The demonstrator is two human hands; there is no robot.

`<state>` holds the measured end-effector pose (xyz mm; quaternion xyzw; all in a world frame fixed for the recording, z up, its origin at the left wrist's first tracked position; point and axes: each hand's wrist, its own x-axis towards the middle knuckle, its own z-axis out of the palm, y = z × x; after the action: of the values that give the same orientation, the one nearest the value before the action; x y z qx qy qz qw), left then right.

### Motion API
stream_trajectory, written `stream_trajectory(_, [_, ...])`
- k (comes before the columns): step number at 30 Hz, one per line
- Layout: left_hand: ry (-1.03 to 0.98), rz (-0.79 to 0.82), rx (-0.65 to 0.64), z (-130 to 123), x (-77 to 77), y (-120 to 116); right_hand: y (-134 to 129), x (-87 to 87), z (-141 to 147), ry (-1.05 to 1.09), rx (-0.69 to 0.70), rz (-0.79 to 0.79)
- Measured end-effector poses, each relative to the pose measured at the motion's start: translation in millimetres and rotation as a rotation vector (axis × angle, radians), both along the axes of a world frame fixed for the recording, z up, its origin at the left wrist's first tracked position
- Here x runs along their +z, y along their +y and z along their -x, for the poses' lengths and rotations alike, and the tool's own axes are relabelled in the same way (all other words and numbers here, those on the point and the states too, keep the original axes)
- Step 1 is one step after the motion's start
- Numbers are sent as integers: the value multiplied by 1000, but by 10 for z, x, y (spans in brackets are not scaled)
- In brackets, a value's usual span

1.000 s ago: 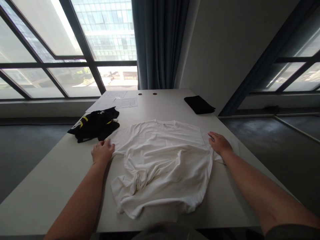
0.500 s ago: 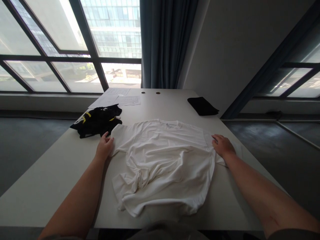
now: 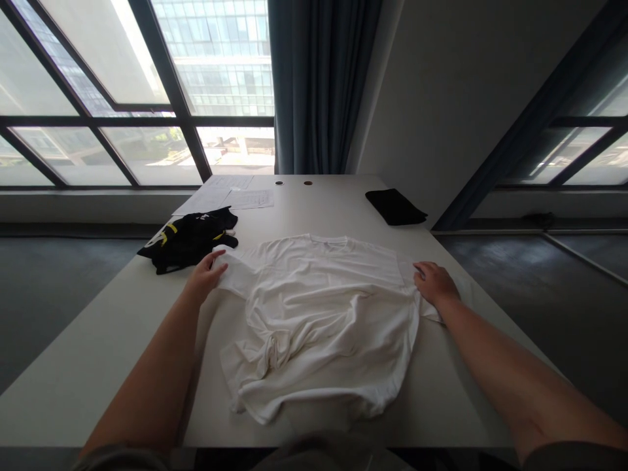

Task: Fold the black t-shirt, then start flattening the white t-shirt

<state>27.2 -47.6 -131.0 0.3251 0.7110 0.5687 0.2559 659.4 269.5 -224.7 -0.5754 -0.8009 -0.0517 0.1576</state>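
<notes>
A white T-shirt (image 3: pixel 328 294) lies spread on the white table, its neckline toward the far side and its lower part wrinkled and bunched. At the end of the left sleeve is my left hand (image 3: pixel 205 275), thumb and fingers apart, touching the fabric edge. My right hand (image 3: pixel 436 282) rests on the other sleeve with its fingers curled over the cloth; the fingertips press it near the shoulder. Just beyond my left hand sits a crumpled black garment (image 3: pixel 191 239) with yellow and white markings.
Papers (image 3: pixel 245 198) lie at the table's far left. A folded black item (image 3: pixel 396 207) is at the far right. The white table (image 3: pixel 98 353) reaches to a blue curtain (image 3: pixel 324 85) beside large windows.
My left hand has moved slightly up and its fingers have spread at the sleeve, which has shifted away from me. My right hand remains on the other sleeve. The view has shifted slightly.
</notes>
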Motion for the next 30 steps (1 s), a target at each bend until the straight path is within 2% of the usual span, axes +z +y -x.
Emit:
stream_trajectory(3, [-177, 75, -37, -69, 158, 194, -20, 17, 14, 3, -2, -2])
stream_trajectory(6, [-166, 195, -56, -189, 277, 369, -41, 33, 26, 1, -18, 8])
stream_trajectory(9, [95, 234, -110, -366, 319, 485, -55, 39, 32, 7, -23, 5])
stream_trajectory(12, [569, 270, -210, -632, 301, 514, -59, 36, 32, 16, -16, -5])
stream_trajectory(14, [782, 266, -332, -852, 266, 491, -59, 33, 30, 16, -16, -9])
stream_trajectory(16, [830, 277, -447, -1070, 212, 456, -56, 31, 27, 14, -22, -6])
stream_trajectory(20, [873, 362, -443, -1355, 25, 446, -41, 24, 15, 17, -9, -10])
stream_trajectory(22, [952, 440, -466, -1401, -98, 476, -27, 16, 7, 19, 8, -16])
stream_trajectory(26, [1037, 573, -590, -1396, -310, 545, 9, -15, -15, 9, 5, -18])
stream_trajectory(30, [1044, 624, -588, -1372, -383, 629, 60, -62, -28, -33, 14, 9])
